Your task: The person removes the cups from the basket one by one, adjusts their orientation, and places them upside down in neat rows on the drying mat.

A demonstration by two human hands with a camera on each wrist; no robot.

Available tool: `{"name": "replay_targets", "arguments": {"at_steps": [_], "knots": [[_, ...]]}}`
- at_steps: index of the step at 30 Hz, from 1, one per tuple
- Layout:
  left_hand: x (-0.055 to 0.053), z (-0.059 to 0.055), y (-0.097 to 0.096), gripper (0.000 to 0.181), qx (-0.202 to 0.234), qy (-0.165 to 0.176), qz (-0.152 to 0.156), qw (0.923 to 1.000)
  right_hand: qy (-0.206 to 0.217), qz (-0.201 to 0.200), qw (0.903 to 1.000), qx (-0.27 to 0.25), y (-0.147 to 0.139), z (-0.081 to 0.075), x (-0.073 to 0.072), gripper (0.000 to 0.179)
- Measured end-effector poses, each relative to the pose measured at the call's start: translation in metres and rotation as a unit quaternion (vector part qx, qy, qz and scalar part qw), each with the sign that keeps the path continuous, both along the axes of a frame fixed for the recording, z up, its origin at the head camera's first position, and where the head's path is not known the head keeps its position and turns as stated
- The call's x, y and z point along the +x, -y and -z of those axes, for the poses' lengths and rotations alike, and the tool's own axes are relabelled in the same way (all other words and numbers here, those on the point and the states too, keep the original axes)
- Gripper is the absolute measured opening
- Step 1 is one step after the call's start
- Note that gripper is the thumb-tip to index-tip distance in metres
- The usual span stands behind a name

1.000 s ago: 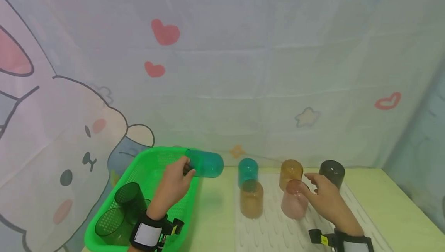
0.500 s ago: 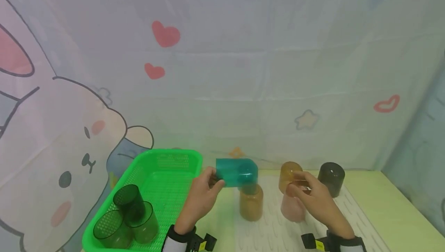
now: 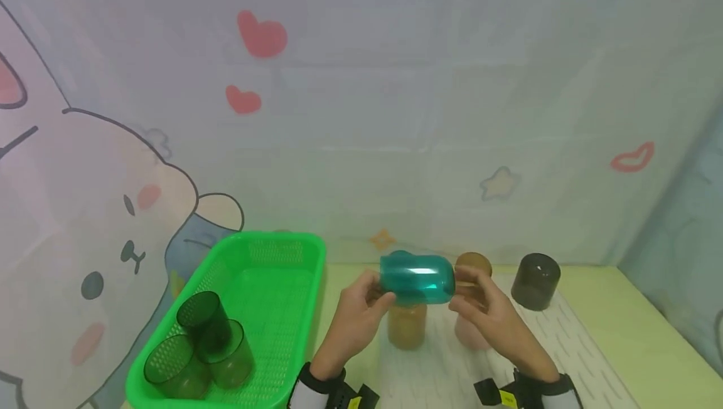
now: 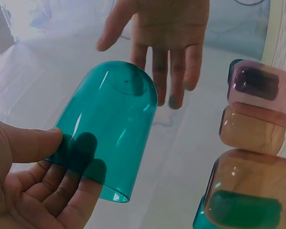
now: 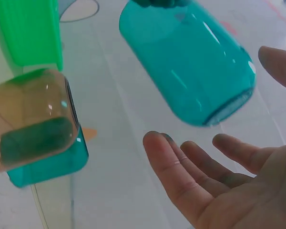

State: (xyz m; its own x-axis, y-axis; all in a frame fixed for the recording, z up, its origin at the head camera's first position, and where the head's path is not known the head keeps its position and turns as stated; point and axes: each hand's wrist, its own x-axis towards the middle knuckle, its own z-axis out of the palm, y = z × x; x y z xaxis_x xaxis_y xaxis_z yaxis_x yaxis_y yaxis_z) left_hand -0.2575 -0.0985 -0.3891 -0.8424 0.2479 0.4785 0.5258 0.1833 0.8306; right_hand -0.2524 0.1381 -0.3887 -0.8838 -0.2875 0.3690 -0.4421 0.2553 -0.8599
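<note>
My left hand point(image 3: 357, 316) pinches a clear teal cup point(image 3: 418, 278) at its open rim, thumb on the outside and fingers reaching in. The cup lies sideways in the air, its rounded base toward the right. Close by that base is my right hand point(image 3: 490, 310), its fingers spread and apart from the cup in the right wrist view. Below and behind stand upturned cups: an amber cup point(image 3: 407, 330), a second teal cup point(image 5: 71, 164) mostly hidden, a pink cup point(image 3: 470, 335), another amber cup point(image 3: 474, 261) and a dark grey cup point(image 3: 536, 282).
A green basket point(image 3: 321, 290) stands at the left with three dark cups point(image 3: 198, 346) in its near left part. The upturned cups stand on a white ridged mat point(image 3: 435, 377) over a yellow table point(image 3: 649, 334). A printed cloth point(image 3: 395, 114) hangs behind.
My left hand has carried the teal cup rightward from above the basket to over the mat. My right hand has shifted slightly left, near the cup's base.
</note>
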Motion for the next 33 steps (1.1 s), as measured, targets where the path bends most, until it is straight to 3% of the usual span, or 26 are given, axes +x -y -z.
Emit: {"name": "replay_targets", "arguments": {"at_steps": [5,13,19,21,26,29,33], "knots": [[0.002,0.001,-0.008,0.010,-0.021,0.010,-0.002,0.9997,0.044,-0.033,0.9974,-0.047,0.004,-0.004,0.005,0.048],[0.008,-0.003,-0.020,0.010,-0.032,-0.005,0.011,0.9994,0.074,0.008,0.9963,-0.044,0.005,-0.005,0.004,0.048],[0.006,0.000,-0.022,0.011,-0.018,-0.016,0.004,0.9997,0.075,0.019,0.9958,-0.049,0.006,-0.004,0.003,0.047],[0.011,-0.007,-0.021,0.011,-0.017,-0.019,0.003,0.9997,0.072,0.021,0.9960,-0.048,0.007,-0.004,0.004,0.046],[0.012,-0.013,-0.012,0.016,-0.055,-0.029,0.006,0.9980,0.060,0.025,0.9970,-0.043,0.008,-0.005,0.003,0.046],[0.007,-0.007,-0.002,0.024,-0.118,-0.050,-0.017,0.9916,0.048,0.029,0.9977,-0.038,0.006,-0.006,0.003,0.046],[0.009,-0.010,0.007,0.032,-0.221,-0.094,-0.087,0.9668,0.026,0.044,0.9984,-0.023,0.001,-0.006,0.002,0.047]]}}
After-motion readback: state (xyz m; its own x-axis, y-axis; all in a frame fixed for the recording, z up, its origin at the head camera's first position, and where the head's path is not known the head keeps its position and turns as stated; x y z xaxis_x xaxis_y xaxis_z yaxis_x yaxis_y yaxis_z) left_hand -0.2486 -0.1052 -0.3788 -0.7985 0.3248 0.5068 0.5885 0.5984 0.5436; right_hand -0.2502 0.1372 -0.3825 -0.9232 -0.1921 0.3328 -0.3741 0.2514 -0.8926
